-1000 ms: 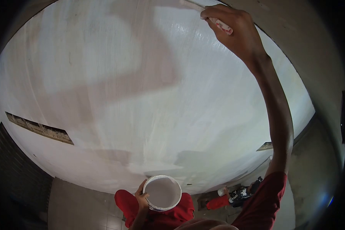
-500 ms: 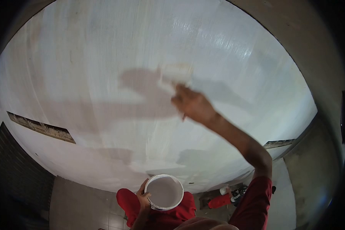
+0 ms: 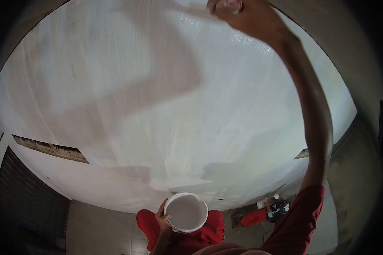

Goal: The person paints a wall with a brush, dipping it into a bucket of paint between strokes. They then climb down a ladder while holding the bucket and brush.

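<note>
You are painting the wall (image 3: 166, 106). Your right hand (image 3: 247, 17) is stretched way up high, near the top edge of what you can see. Its grip is closed around the handle of a brush (image 3: 228, 6), which is mostly blurred; I think the bristles are touching the wall up there, but I cannot tell for sure. It looks like you are in the middle of a stroke at the top of the wall. The next move likely calls for a long, steady pull down, keeping the brush flat on the wall.

Your left hand (image 3: 164, 219) is low, by your chest, fingers curled around the rim of a round white bucket (image 3: 186, 212). Hold it level. Inside is pale, smooth paint, and the bucket looks quite full.
</note>
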`<action>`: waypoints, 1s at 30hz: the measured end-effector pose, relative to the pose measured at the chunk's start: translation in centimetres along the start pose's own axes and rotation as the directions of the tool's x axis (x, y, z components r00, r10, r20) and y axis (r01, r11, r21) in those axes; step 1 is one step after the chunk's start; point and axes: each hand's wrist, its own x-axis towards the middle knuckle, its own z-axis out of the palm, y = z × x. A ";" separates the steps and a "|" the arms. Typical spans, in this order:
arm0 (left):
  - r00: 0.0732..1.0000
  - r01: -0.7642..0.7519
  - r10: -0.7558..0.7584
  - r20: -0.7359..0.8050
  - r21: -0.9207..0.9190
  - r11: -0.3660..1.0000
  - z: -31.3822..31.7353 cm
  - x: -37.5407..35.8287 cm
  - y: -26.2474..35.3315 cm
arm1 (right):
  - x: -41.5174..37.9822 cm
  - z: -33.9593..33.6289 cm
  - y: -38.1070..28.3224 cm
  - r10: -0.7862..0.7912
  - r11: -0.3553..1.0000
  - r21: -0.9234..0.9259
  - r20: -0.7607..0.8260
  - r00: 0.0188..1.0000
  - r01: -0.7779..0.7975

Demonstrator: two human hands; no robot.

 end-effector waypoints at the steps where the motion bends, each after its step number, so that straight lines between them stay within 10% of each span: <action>1: 1.000 0.004 -0.004 -0.001 -0.001 1.000 0.1 -0.1 0.4 | 0.8 -1.2 -0.8 -0.048 0.980 -0.190 0.047 0.998 0.056; 10: 1.000 0.023 -0.023 -0.002 0.038 0.999 0.7 -0.6 1.4 | -10.3 12.4 -3.6 -0.194 0.956 -0.241 -0.103 0.976 0.165; 14: 0.999 0.030 -0.030 -0.010 -0.014 0.999 0.3 -0.1 0.6 | -19.5 18.4 -10.8 -0.244 0.966 -0.061 0.112 0.963 0.252; 16: 0.999 0.035 -0.035 -0.017 -0.033 0.999 0.0 -0.1 0.0 | -21.1 17.6 -12.9 -0.241 0.933 0.354 0.476 0.846 0.066; 19: 1.000 0.020 -0.021 -0.010 -0.050 0.999 -0.2 0.2 -0.7 | -18.6 16.3 -11.0 -0.188 0.882 0.443 0.646 0.740 -0.162; 21: 0.999 0.031 -0.032 -0.024 -0.050 0.998 -0.3 0.2 -0.8 | -16.2 16.8 -7.1 -0.071 0.904 0.420 0.333 0.940 -0.080; 23: 1.000 0.020 -0.020 -0.003 -0.035 0.999 -0.3 0.0 -0.3 | -9.5 9.7 -5.1 0.069 0.932 0.288 0.453 0.889 -0.219; 27: 1.000 0.004 -0.003 0.003 -0.089 0.996 -0.1 0.1 -0.5 | -5.8 4.2 -3.1 -0.240 0.965 0.064 -0.189 0.952 0.256; 30: 1.000 0.024 -0.025 -0.009 -0.006 1.000 0.4 0.0 0.9 | -3.3 2.3 -0.8 -0.247 0.969 -0.092 -0.305 0.920 0.229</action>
